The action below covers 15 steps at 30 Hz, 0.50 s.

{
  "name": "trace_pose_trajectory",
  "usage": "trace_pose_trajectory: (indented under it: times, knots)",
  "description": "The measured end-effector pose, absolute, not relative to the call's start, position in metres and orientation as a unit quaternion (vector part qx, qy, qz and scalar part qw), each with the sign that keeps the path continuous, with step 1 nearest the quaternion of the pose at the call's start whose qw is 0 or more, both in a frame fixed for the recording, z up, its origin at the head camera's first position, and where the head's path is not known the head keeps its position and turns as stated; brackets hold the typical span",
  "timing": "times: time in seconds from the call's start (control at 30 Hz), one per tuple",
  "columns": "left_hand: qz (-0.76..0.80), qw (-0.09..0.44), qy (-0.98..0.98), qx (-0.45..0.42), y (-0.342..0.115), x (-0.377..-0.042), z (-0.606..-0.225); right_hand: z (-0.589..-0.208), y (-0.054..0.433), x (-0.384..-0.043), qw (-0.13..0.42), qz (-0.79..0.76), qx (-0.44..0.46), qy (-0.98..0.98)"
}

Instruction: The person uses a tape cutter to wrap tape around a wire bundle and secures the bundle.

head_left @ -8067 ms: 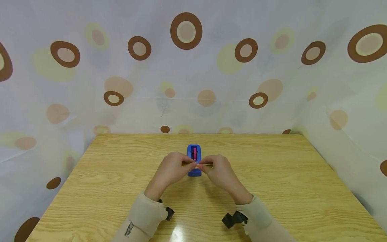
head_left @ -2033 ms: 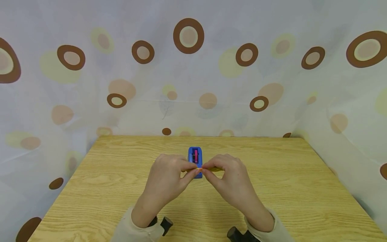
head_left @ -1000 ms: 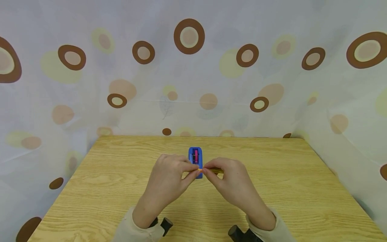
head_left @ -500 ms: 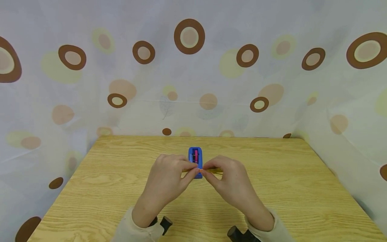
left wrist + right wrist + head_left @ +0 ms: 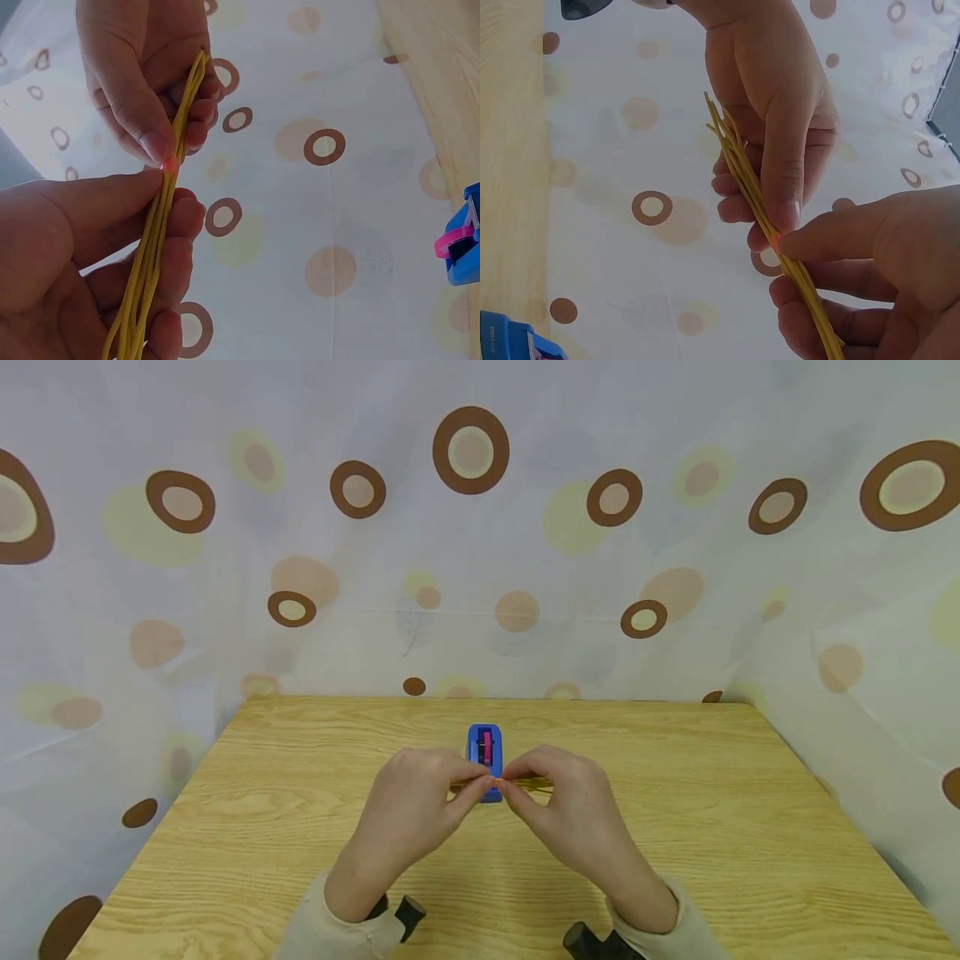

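Note:
A bundle of thin yellow cord-like strands (image 5: 150,255) runs through both hands, with a narrow pink-orange tape band (image 5: 170,164) round its middle. My left hand (image 5: 416,797) pinches it just to one side of the band between thumb and fingers. On the other side, my right hand (image 5: 573,802) does the same, thumbtips nearly meeting at the band. Loose ends of the strands (image 5: 739,154) fan out past the fingers in the right wrist view. Beyond the hands stands a blue tape dispenser (image 5: 498,755) with a pink roll (image 5: 487,748), its front partly overlapped by the fingertips.
A light wood-grain table (image 5: 300,777) lies under the hands. A pale curtain (image 5: 480,552) with brown rings and dots surrounds it at the back and sides. Dark camera mounts (image 5: 410,917) sit on the wrists by the beige sleeves.
Eight seconds ago both hands were lower and farther forward at the dispenser's front; they have come nearer to me. Over the last second the fingers shift only slightly round the band.

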<state>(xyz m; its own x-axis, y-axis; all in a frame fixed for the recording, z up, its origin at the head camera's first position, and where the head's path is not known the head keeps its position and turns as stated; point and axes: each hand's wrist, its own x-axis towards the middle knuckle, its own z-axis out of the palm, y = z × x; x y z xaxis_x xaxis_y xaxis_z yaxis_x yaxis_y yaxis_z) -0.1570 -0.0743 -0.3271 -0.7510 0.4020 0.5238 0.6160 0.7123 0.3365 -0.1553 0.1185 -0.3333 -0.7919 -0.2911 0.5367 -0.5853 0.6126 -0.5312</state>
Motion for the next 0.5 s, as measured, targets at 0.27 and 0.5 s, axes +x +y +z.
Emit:
trace_pose_trajectory:
  times: [0.27, 0.5]
  knots:
    - [-0.256, 0.229, -0.894, -0.290, -0.0747, -0.1579, -0.3274, -0.3336, 0.1181, -0.1547, 0.206, 0.370, 0.249, -0.871]
    - [-0.257, 0.247, -0.886, -0.298, -0.0745, -0.1579, -0.3282, -0.3323, 0.1196, -0.1541, 0.193, 0.378, 0.249, -0.870]
